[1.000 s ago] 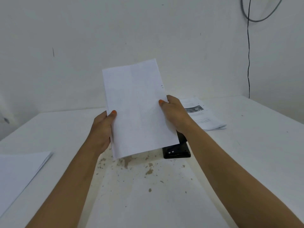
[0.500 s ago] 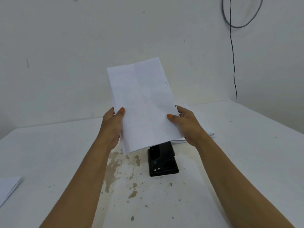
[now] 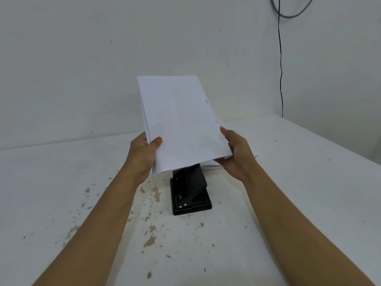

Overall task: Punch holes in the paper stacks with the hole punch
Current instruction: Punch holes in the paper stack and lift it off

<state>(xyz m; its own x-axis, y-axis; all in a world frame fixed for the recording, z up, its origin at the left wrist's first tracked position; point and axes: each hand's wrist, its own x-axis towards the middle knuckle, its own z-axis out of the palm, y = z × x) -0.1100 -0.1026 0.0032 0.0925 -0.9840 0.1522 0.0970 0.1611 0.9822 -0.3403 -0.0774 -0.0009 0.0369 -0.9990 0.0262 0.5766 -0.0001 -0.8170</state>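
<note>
A thin stack of white paper (image 3: 181, 122) is held up above the table, tilted away from me. Two small punched holes show near its right edge. My left hand (image 3: 144, 153) grips its lower left edge with the thumb on top. My right hand (image 3: 235, 155) holds its lower right corner, fingers beneath the sheets. A black hole punch (image 3: 189, 193) stands on the table just below the stack's near edge, partly hidden by the paper.
The white table (image 3: 299, 182) has brown chipped spots in front of the punch. Another pile of paper (image 3: 212, 166) lies behind my right hand, mostly hidden. A black cable (image 3: 280, 69) hangs down the wall at the right.
The view swung left to right, so the punch now sits centred and fully shown. The stack has tipped farther back and both hands hold it lower, over the punch.
</note>
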